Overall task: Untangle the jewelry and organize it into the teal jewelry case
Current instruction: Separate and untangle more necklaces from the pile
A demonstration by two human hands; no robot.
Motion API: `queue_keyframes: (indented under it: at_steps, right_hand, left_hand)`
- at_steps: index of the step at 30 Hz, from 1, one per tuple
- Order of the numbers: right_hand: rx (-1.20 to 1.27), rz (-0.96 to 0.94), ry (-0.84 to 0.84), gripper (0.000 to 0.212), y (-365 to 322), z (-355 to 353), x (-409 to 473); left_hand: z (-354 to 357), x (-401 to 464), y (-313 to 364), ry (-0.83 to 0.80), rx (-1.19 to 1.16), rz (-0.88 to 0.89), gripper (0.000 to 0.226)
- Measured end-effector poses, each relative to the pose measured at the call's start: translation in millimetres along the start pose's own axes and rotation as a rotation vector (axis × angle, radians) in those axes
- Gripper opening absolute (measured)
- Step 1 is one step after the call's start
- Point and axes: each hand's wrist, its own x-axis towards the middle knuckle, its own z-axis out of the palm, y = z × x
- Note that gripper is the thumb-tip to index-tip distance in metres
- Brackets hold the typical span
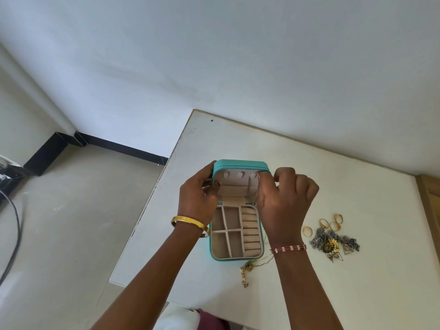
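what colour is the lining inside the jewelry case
Pale beige-pink lining, inside a teal jewelry case; it shows best, and only, in the head view.

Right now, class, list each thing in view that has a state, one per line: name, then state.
Case: open, compartments empty.
Lid: raised, held upright.
Left hand: grips the lid's left edge.
Right hand: fingers curled at the lid's right edge.
Jewelry pile: tangled, on the table, right of the case.
Gold chain: loose on the table, before the case.
Gold rings: loose beside the pile.
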Motion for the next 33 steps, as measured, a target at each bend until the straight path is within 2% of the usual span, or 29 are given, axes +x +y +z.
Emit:
queue_keyframes:
  at_steps: [8,15,17,20,21,23,25,27,30,33]
  right_hand:
    - [0.065,0.015,-0.065,0.016,3,2,-6]
    - [0.334,0.203,-0.195,0.026,-1,-6,-15]
    - [0.481,0.324,-0.184,0.026,-2,-14,-19]
    - [0.715,0.645,-0.166,0.019,-2,-27,-23]
    - [0.764,0.751,-0.204,0.020,-2,-30,-24]
    - [0.805,0.882,-0.397,0.027,0,-27,-27]
    - [0.804,0.895,-0.627,0.031,1,-20,-29]
    - [0.819,0.881,-0.777,0.030,0,-16,-29]
    - [0.818,0.841,-0.889,0.025,-2,-14,-30]
    - [0.822,0.841,-0.862,0.016,-2,-14,-30]
  left_hand:
    - [0,0,2,0.008,0.008,0.003,0.045]
    - [-1,1,3,-0.006,0.000,0.006,0.045]
    - [-1,1,2,-0.009,-0.003,0.009,0.045]
    - [-1,2,1,-0.003,0.001,0.007,0.045]
    - [0,2,1,-0.002,0.000,0.003,0.045]
    - [0,1,2,-0.001,-0.001,-0.004,0.045]
    - [-1,0,3,0.000,-0.001,-0.011,0.045]
    - [-1,0,4,0.003,-0.003,-0.015,0.045]
    - [-1,1,4,0.003,-0.004,-0.018,0.046]
    - [-1,1,4,0.004,-0.009,-0.016,0.046]
